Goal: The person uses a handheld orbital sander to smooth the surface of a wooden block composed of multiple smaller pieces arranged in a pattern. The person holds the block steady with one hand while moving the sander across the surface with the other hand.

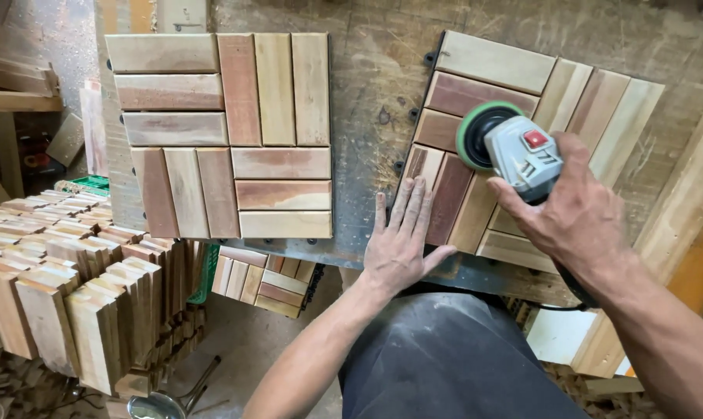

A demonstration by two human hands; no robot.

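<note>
A square wooden slat tile (514, 85) lies tilted on the worn workbench (375, 93) at the right. My left hand (403, 237) lies flat with fingers spread on the tile's near left corner. My right hand (576, 209) grips a grey orbital sander (514, 151) with a green-rimmed round pad and a red switch; the pad rests on the tile's middle slats. A second wooden slat tile (227, 132) lies flat on the bench to the left, untouched.
Stacks of wooden slat tiles (64, 287) stand on edge at the lower left. More tiles (262, 279) lie below the bench edge. Long timber pieces (677, 233) lean at the right. A metal ladle-like object (165, 399) lies on the floor.
</note>
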